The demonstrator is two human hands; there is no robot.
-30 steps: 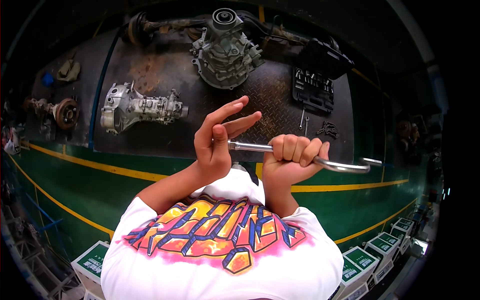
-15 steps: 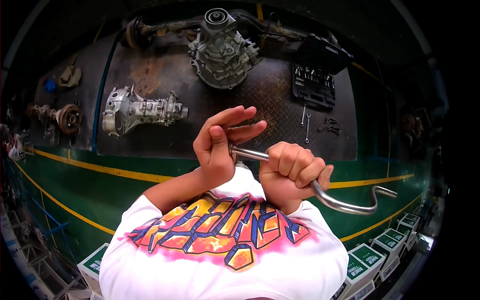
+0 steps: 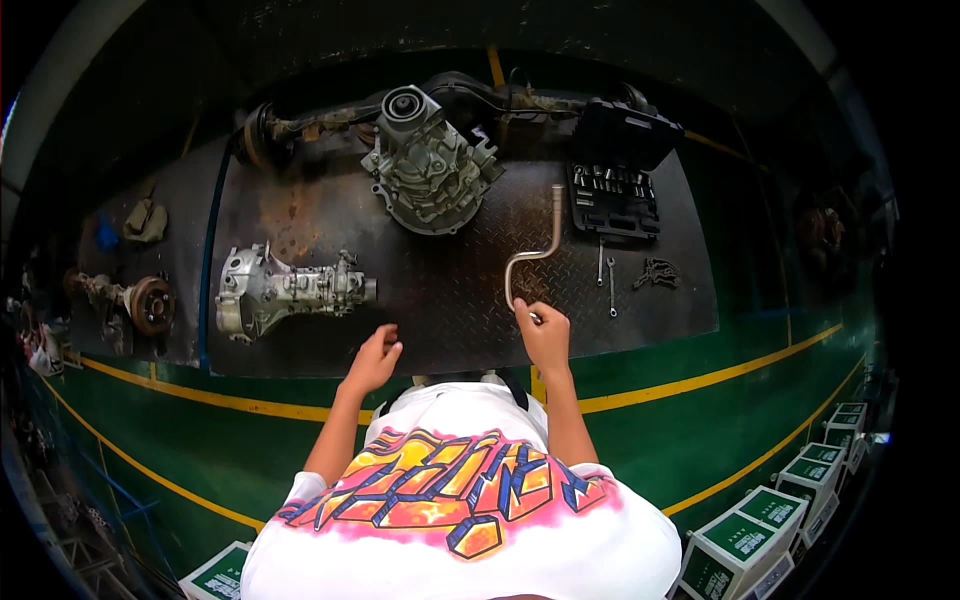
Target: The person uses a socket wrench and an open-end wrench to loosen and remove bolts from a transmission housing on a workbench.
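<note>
Head view: right hand [image 3: 545, 335] grips a bent metal crank handle [image 3: 533, 255] over the steel floor plate [image 3: 450, 290]; left hand [image 3: 373, 360] hangs open, holding nothing

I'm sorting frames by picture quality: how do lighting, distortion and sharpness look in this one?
Head view: strong fisheye, so the yellow floor line bows and the corners go black. The light is even over the checker plate, with mild glare on the pale gearbox. Both the right hand, gripping the bent metal handle, and the empty left hand are sharp; the dim rim loses detail.
</note>
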